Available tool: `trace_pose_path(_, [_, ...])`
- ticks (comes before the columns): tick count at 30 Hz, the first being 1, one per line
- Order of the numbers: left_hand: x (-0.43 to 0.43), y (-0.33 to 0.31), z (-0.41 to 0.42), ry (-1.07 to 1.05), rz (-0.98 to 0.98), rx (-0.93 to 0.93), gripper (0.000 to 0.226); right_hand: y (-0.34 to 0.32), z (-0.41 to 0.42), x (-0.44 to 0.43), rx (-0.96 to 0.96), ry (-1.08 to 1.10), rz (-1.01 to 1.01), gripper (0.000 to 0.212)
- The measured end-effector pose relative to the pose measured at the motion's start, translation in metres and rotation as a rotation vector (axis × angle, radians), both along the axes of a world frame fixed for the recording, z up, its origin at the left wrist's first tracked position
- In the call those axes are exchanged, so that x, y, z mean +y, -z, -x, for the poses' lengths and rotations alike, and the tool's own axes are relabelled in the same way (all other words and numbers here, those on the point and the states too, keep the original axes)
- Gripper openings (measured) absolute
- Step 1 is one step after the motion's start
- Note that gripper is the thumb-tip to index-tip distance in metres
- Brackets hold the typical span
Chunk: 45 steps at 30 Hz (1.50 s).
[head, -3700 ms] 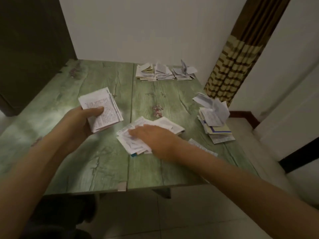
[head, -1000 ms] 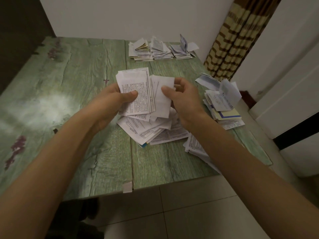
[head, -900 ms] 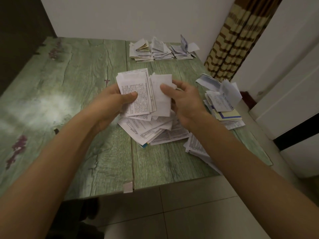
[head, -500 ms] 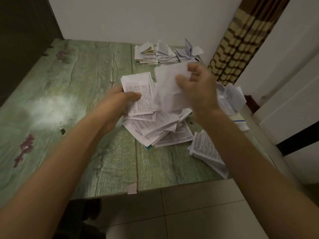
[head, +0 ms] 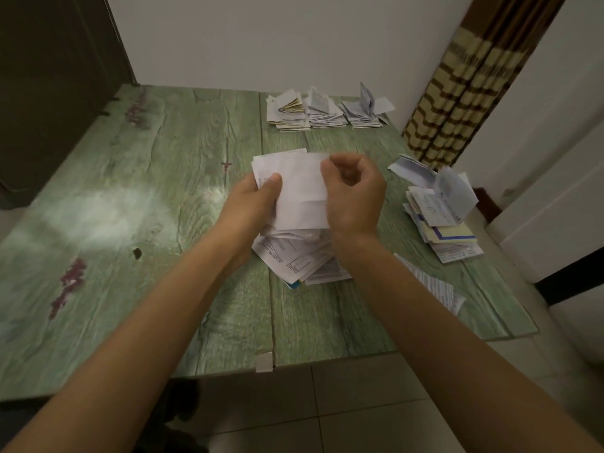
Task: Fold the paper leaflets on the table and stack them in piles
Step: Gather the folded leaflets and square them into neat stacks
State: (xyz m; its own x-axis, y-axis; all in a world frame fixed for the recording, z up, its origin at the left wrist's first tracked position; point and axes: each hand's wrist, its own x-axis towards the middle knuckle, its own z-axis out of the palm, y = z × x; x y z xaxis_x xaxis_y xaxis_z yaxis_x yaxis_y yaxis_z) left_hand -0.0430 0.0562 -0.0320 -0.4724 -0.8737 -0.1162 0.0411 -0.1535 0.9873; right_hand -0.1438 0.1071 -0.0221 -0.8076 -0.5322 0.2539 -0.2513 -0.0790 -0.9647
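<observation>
Leaflet (head: 300, 188), white, motion-blurred, upright above a heap (head: 294, 256) of printed sheets.

White leaflet (head: 300, 188): blank side is facing the camera, slightly blurred, being held up over the loose heap (head: 294, 256) of printed sheets, which is lying fanned at mid-table. Three folded piles (head: 322, 111) are sitting side by side at the far edge, top leaves springing open. An untidier pile (head: 438, 220) is lying at the right edge. A single printed leaflet (head: 434, 286) is lying flat, front right.
</observation>
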Motion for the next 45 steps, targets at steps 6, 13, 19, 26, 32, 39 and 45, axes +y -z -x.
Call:
trace_pose_path(6, [0.001, -0.001, 0.002, -0.063, 0.004, 0.041, 0.016, -0.005, -0.006, 0.002, -0.205, -0.061, -0.057, 0.023])
trace_pose_path(13, [0.004, -0.004, 0.000, -0.016, 0.204, 0.041, 0.025, -0.009, -0.015, 0.003, -0.081, -0.363, -0.247, 0.034])
trace_pose_path(19, [0.003, -0.005, -0.010, 0.060, 0.367, 0.021, 0.035, -0.001, -0.005, 0.013, 0.161, -0.434, -0.129, 0.024])
trace_pose_path(26, [0.008, 0.019, -0.010, 0.071, 0.394, -0.055, 0.047, 0.017, -0.018, 0.021, 0.133, -0.510, -0.180, 0.051])
trace_pose_path(32, [-0.010, -0.001, -0.020, -0.026, 0.199, 0.014, 0.032, -0.009, 0.007, 0.025, 0.121, -0.426, -0.087, 0.031])
trace_pose_path(39, [-0.030, -0.010, -0.035, 0.090, -0.071, -0.048, 0.019, -0.011, 0.040, 0.031, 0.280, -0.389, -0.803, 0.046])
trace_pose_path(45, [-0.030, -0.013, -0.035, 0.125, -0.095, -0.078, 0.013, -0.009, 0.027, 0.034, 0.466, -0.324, -0.952, 0.059])
